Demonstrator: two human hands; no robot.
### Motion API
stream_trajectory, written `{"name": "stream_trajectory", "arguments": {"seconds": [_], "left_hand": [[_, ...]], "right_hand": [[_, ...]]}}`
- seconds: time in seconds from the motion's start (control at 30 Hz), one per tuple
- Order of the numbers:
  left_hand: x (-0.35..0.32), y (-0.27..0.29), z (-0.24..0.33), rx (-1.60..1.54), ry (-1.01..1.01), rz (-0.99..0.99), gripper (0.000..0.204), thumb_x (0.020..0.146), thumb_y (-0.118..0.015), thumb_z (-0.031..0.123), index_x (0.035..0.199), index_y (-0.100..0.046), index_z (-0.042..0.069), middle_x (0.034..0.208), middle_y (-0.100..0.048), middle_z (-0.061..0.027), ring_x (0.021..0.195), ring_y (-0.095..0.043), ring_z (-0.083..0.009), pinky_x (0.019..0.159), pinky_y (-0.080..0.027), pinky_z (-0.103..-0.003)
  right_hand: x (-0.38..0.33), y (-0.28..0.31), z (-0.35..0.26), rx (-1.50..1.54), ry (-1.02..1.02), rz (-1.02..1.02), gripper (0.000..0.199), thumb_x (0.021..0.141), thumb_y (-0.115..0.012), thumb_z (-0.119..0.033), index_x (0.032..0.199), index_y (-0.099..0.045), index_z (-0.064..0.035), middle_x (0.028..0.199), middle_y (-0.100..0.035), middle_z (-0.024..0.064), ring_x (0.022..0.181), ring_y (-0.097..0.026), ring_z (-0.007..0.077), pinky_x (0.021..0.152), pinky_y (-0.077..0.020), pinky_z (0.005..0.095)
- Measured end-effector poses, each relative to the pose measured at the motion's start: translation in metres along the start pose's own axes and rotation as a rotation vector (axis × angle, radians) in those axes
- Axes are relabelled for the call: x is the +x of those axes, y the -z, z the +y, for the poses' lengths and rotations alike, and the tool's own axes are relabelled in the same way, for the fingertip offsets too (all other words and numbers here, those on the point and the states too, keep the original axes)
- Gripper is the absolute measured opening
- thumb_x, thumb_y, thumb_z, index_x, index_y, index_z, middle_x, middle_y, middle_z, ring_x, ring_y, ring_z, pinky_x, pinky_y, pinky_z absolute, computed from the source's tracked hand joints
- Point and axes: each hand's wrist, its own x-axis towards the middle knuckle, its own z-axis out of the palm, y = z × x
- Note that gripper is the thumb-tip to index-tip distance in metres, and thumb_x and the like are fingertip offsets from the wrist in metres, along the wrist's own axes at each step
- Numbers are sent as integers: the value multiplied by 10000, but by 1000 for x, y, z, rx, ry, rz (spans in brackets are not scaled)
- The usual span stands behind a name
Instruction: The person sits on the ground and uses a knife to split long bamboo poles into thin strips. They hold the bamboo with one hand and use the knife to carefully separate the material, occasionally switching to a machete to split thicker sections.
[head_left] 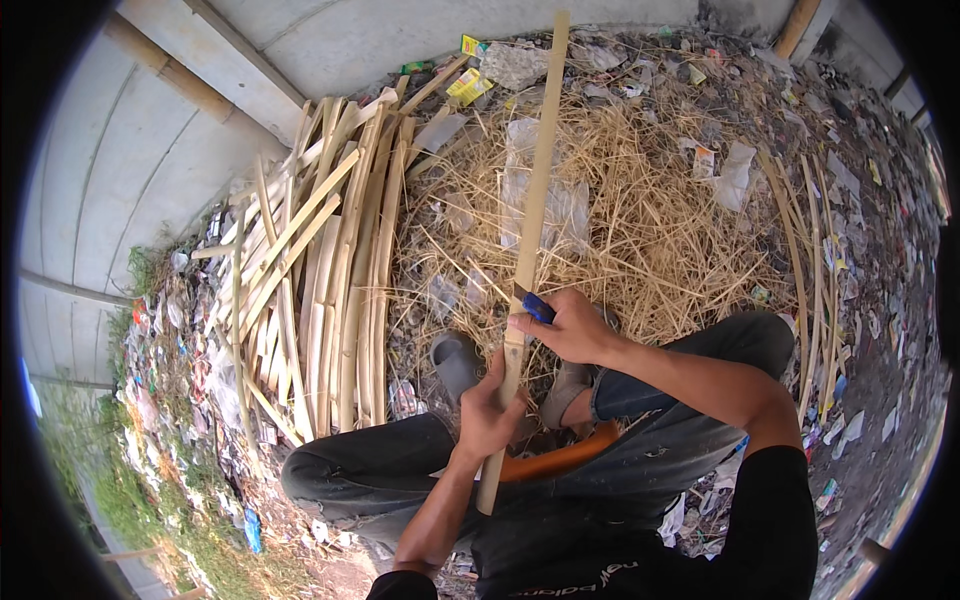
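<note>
Currently: left hand [487, 412] clamped around bamboo strip [536, 170]; right hand [566, 327] closed on blue-handled knife [535, 306] against it; bamboo pile [320, 280] alongside.

I see my left hand [487, 412] gripping a long bamboo strip [532, 215]; just above that grip, my right hand [565, 328] presses a blue-handled knife [533, 305] against it.

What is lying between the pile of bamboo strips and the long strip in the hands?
In the head view, loose straw and litter separate the bamboo pile from the held strip.
</note>
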Motion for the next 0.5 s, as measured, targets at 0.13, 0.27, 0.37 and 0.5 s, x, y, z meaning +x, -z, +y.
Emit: {"name": "stream_trajectory", "arguments": {"seconds": [0.13, 0.27, 0.37, 0.5], "left_hand": [[3, 0, -6, 48, 45, 16, 674, 925, -691, 95, 1508, -419, -104, 1137, -719, -144, 1011, -633, -107, 904, -523, -282], [9, 1, -6, -9, 112, -14, 664, 932, -696, 120, 1502, -434, -97, 1173, -718, -169, 1050, -639, -117, 922, -519, -287], [13, 2, -3, -14, 106, -14, 662, 935, -698, 119, 1501, -433, -98, 1186, -716, -174, 1068, -647, -139, 942, -514, -291], [15, 13, -38, 89, -29, 96, 630, 930, -683, 80, 1493, -456, -92, 1044, -715, -112, 912, -654, -121, 798, -526, -268]], "right_hand": [[-6, -6, 6, -110, 161, 128, 393, 952, -755, -277, 680, -633, -22, 500, -474, 80, 456, -422, 162, 469, -352, 392], [-10, -14, 19, -141, 524, 277, 208, 923, -739, -139, 762, -674, -24, 563, -557, 114, 461, -544, 249, 468, -399, 418], [-12, -13, 21, -185, 625, 210, 72, 865, -721, -24, 814, -671, -16, 637, -597, 105, 507, -586, 278, 471, -418, 415], [-26, -6, 4, -245, 896, 104, 117, 851, -749, -29, 794, -647, -26, 663, -599, 90, 521, -586, 270, 474, -425, 398]]}}
